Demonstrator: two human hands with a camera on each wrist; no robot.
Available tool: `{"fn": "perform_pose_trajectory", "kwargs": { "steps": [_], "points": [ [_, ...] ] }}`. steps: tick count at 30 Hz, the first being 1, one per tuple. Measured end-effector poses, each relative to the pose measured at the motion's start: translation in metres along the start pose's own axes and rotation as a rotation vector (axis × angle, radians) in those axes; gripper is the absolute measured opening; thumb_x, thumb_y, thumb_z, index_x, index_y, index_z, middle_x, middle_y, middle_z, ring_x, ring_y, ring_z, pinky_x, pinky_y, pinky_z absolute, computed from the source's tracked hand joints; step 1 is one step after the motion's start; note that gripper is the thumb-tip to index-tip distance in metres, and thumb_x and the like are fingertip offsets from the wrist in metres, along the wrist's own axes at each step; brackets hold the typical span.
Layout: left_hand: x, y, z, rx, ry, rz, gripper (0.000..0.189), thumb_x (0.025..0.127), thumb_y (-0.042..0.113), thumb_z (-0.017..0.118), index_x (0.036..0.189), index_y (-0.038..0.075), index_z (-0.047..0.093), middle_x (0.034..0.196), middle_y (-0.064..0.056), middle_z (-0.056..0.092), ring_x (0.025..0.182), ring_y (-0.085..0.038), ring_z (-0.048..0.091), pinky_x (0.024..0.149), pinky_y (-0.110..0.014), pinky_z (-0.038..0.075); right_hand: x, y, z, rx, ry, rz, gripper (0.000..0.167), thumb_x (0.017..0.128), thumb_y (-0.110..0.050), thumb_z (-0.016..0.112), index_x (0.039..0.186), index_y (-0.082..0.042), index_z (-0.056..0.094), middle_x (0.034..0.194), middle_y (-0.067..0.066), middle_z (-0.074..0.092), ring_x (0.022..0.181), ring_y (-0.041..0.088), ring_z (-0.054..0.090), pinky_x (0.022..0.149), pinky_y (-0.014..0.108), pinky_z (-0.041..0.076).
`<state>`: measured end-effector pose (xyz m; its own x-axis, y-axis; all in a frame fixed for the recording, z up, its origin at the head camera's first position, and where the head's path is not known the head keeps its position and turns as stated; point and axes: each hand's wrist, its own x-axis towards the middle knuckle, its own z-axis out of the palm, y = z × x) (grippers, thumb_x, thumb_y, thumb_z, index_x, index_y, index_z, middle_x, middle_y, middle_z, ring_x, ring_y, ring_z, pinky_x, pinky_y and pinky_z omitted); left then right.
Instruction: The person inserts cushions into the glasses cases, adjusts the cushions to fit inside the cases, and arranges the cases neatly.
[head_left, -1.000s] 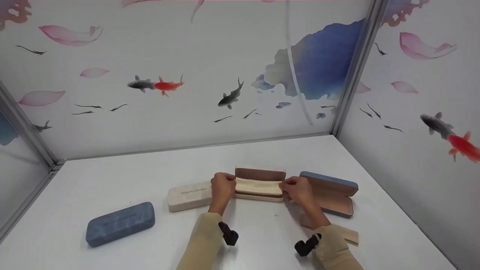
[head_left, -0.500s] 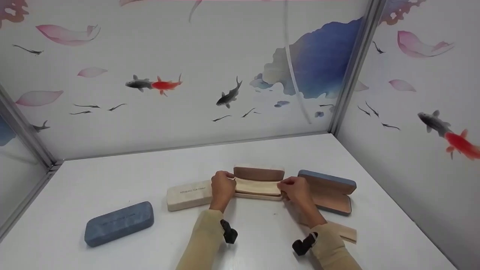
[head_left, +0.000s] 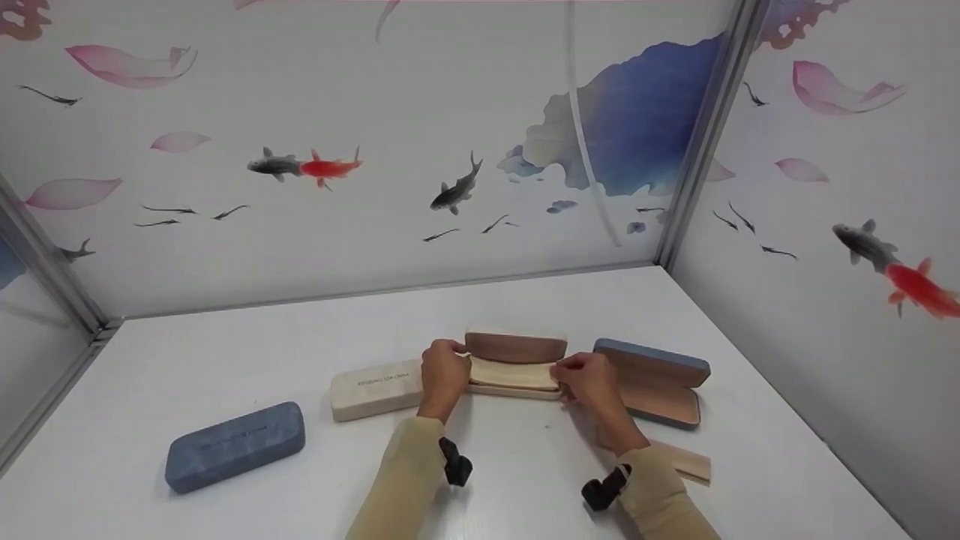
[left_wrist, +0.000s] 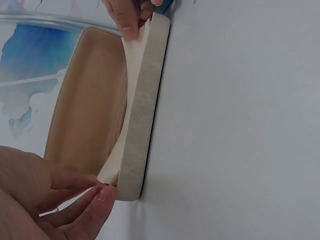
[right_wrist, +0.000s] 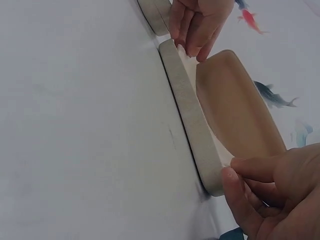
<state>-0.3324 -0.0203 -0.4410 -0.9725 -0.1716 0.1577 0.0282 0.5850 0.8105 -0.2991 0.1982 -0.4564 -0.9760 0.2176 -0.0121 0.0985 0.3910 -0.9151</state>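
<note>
A cream glasses case point(head_left: 516, 348) stands with its lid up and its brown lining showing. Across its lower half lies a folded pale-yellow cleaning cloth point(head_left: 511, 373), sagging in the middle. My left hand point(head_left: 444, 379) pinches the cloth's left end between thumb and fingers at the case's end. The opposite end is pinched by my right hand point(head_left: 594, 384). In the left wrist view the cloth point(left_wrist: 131, 75) curves down behind the front wall point(left_wrist: 142, 115) of the case, its two ends raised near the rim. The case's bottom rests on the table.
An open blue glasses case point(head_left: 664, 405) sits just right of my right hand. Below it, a folded beige cloth strip point(head_left: 688, 461) is partly covered by my forearm. To the left lie a closed cream case point(head_left: 375, 391) and a closed blue case point(head_left: 236, 448). Printed walls enclose the table.
The right fingertips have shifted slightly left along the cloth's end of the case. Both hands keep their pinch on the cloth, and the other cases stay put.
</note>
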Motion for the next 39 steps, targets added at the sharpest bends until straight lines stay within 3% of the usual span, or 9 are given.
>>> {"fn": "perform_pose_trajectory", "kwargs": {
  "steps": [5, 9, 13, 17, 22, 26, 32, 35, 39],
  "points": [
    [0.003, 0.003, -0.006, 0.004, -0.014, 0.009, 0.016, 0.091, 0.004, 0.061, 0.097, -0.003, 0.075, 0.097, -0.017, 0.076, 0.080, -0.025, 0.069, 0.072, -0.039, 0.056, 0.000, -0.006, -0.008, -0.015, -0.044, -0.002, 0.024, 0.096, -0.017, 0.067, 0.106, 0.005, 0.070, 0.086, 0.014, 0.069, 0.071, 0.019, 0.065, 0.065, 0.030, 0.057],
    [0.005, 0.006, -0.011, 0.018, -0.045, -0.004, 0.021, 0.096, 0.013, 0.061, 0.098, -0.004, 0.074, 0.093, -0.015, 0.076, 0.079, -0.024, 0.069, 0.072, -0.038, 0.057, 0.000, -0.012, -0.017, -0.109, -0.124, 0.060, 0.049, 0.095, -0.031, 0.069, 0.124, 0.007, 0.062, 0.107, 0.021, 0.070, 0.083, 0.023, 0.072, 0.078, 0.038, 0.059],
    [0.008, 0.014, -0.014, -0.007, -0.106, -0.057, 0.033, 0.101, 0.024, 0.058, 0.106, -0.005, 0.072, 0.099, -0.017, 0.075, 0.092, -0.029, 0.070, 0.082, -0.042, 0.057, 0.001, -0.018, -0.024, -0.148, -0.200, 0.129, 0.075, 0.095, -0.047, 0.066, 0.144, 0.007, 0.045, 0.132, 0.027, 0.061, 0.105, 0.032, 0.072, 0.099, 0.047, 0.052],
    [0.012, 0.023, -0.016, -0.041, -0.140, -0.086, 0.048, 0.103, 0.035, 0.053, 0.117, -0.009, 0.066, 0.113, -0.023, 0.071, 0.108, -0.036, 0.068, 0.093, -0.047, 0.054, 0.005, -0.023, -0.025, -0.036, -0.232, 0.150, 0.085, 0.097, -0.054, 0.057, 0.150, 0.008, 0.034, 0.144, 0.031, 0.051, 0.128, 0.040, 0.059, 0.109, 0.051, 0.045],
    [0.016, 0.026, -0.015, -0.051, -0.165, -0.134, 0.064, 0.105, 0.047, 0.041, 0.123, -0.010, 0.063, 0.122, -0.025, 0.068, 0.113, -0.038, 0.066, 0.096, -0.048, 0.053, 0.008, -0.025, -0.023, 0.092, -0.272, 0.171, 0.086, 0.100, -0.057, 0.050, 0.152, 0.009, 0.029, 0.155, 0.030, 0.036, 0.142, 0.046, 0.040, 0.112, 0.050, 0.044],
    [0.015, 0.025, -0.010, -0.071, -0.237, -0.198, 0.073, 0.104, 0.056, 0.035, 0.131, -0.007, 0.060, 0.132, -0.022, 0.064, 0.123, -0.037, 0.061, 0.104, -0.049, 0.049, 0.010, -0.027, -0.020, 0.079, -0.274, 0.218, 0.094, 0.097, -0.064, 0.050, 0.152, 0.008, 0.028, 0.158, 0.030, 0.031, 0.143, 0.047, 0.038, 0.111, 0.051, 0.044],
    [0.013, 0.024, -0.005, -0.036, -0.254, -0.222, 0.075, 0.101, 0.058, 0.043, 0.134, -0.008, 0.057, 0.134, -0.023, 0.063, 0.125, -0.038, 0.060, 0.105, -0.050, 0.048, 0.013, -0.031, -0.017, 0.036, -0.265, 0.268, 0.102, 0.096, -0.067, 0.048, 0.154, 0.011, 0.018, 0.158, 0.032, 0.028, 0.143, 0.047, 0.037, 0.112, 0.054, 0.042],
    [0.013, 0.024, -0.007, -0.095, -0.279, -0.243, 0.075, 0.100, 0.055, 0.048, 0.138, -0.010, 0.051, 0.139, -0.025, 0.058, 0.130, -0.039, 0.056, 0.107, -0.050, 0.047, 0.013, -0.033, -0.015, 0.019, -0.259, 0.285, 0.105, 0.095, -0.068, 0.046, 0.155, 0.011, 0.011, 0.157, 0.031, 0.031, 0.144, 0.046, 0.037, 0.112, 0.053, 0.042],
    [0.013, 0.023, -0.012, -0.198, -0.322, -0.267, 0.078, 0.100, 0.050, 0.053, 0.146, -0.012, 0.039, 0.147, -0.029, 0.048, 0.138, -0.042, 0.047, 0.112, -0.053, 0.043, 0.016, -0.034, -0.012, 0.013, -0.246, 0.273, 0.098, 0.097, -0.064, 0.045, 0.154, 0.010, 0.016, 0.150, 0.028, 0.040, 0.136, 0.042, 0.048, 0.105, 0.049, 0.049]
  ]
}}
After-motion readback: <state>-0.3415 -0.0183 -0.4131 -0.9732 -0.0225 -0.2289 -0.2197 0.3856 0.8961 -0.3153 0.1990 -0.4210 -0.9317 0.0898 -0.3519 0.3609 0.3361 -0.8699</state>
